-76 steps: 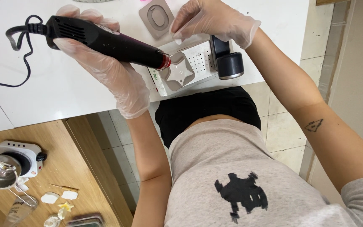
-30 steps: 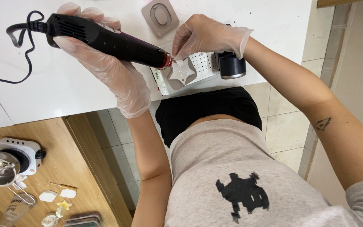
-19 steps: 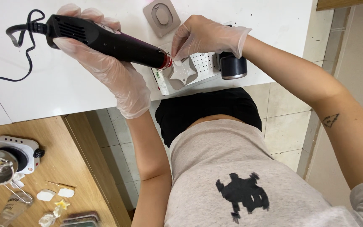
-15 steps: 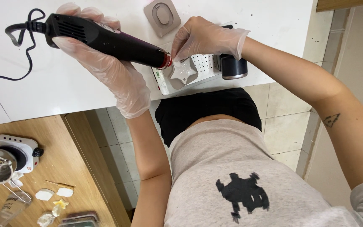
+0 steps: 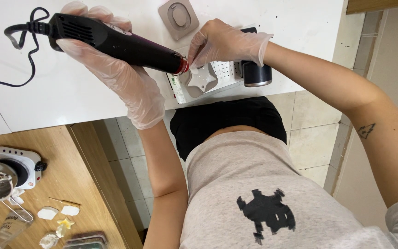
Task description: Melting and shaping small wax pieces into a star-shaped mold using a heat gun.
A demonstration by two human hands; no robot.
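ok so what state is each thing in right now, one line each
left hand: gloved, gripping the black rotary tool
black rotary tool: held level, corded, tip by the mould
right hand: gloved, fingertips at the tool's tip
grey star mould: flat on the white perforated plate
small hotplate: metal pot on top

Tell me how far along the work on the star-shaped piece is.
Done: the pale star-shaped piece lies on the perforated white board, with a grey mould set aside on the table. In hand: the left hand grips the black power tool, and the right hand pinches at its red tip. Left: the star shows no tool marks that I can make out.
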